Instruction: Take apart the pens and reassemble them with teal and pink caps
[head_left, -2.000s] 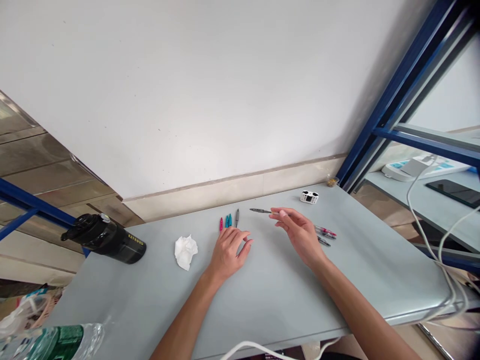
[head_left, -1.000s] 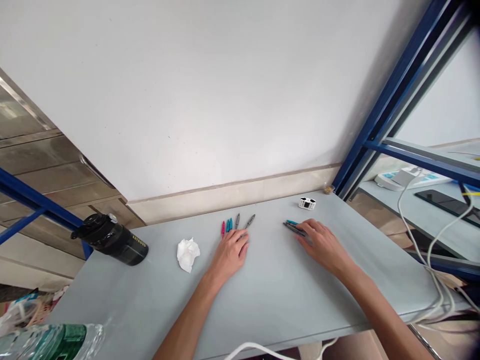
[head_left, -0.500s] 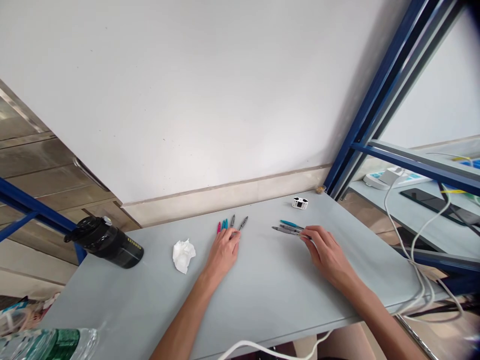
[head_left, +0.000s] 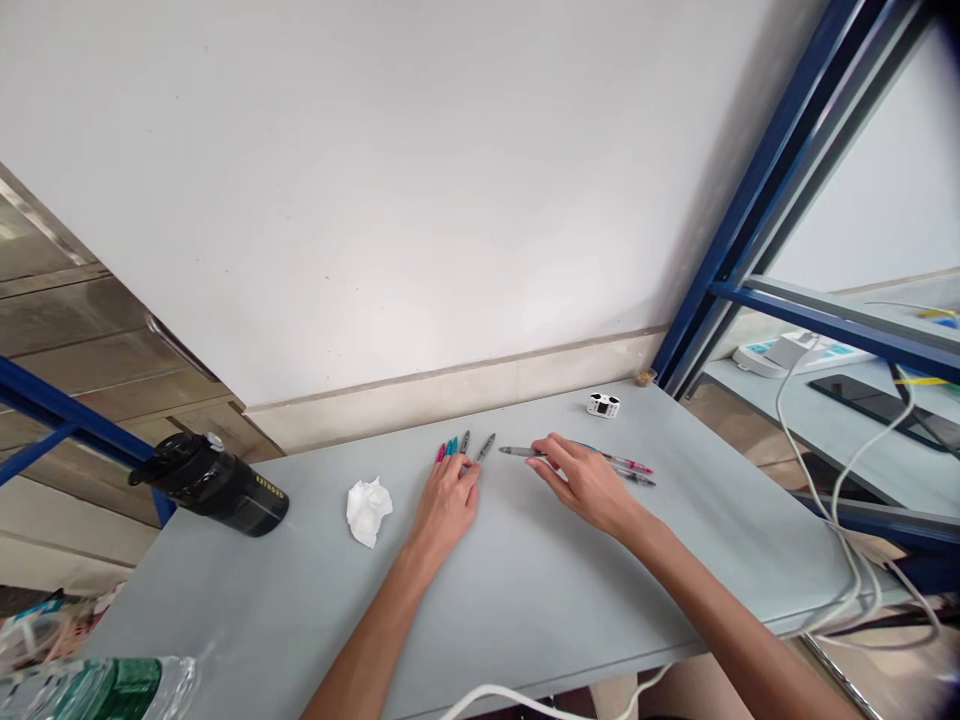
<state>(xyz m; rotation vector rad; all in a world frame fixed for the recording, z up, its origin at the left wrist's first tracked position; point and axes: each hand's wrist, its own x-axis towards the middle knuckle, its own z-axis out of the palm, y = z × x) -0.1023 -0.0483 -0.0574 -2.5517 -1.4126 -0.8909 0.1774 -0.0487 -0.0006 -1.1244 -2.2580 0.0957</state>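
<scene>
My left hand (head_left: 448, 497) lies over a small row of pens, fingers curled on their lower parts. Past its fingertips stick out a pink pen (head_left: 441, 453), teal pens (head_left: 451, 446) and a grey pen (head_left: 465, 441). Another grey pen (head_left: 487, 446) slants up beside the index finger. Between thumb and fingers, my right hand (head_left: 585, 480) pinches a grey pen (head_left: 515, 451) whose tip points left. Behind that hand lie a pink-ended pen (head_left: 637, 466), a dark-ended pen (head_left: 639, 479) and a teal pen, all partly hidden.
Crumpled white tissue (head_left: 368, 511) and a black bottle (head_left: 225, 490) stand left on the grey desk (head_left: 300, 610). A small white device (head_left: 603, 405) sits near the wall. White cables (head_left: 840, 540) hang at the right edge; a clear bottle (head_left: 135, 688) is at lower left.
My right hand has moved left with a grey pen, toward the left hand. The other pens at the right stay on the desk. My left hand keeps its place.
</scene>
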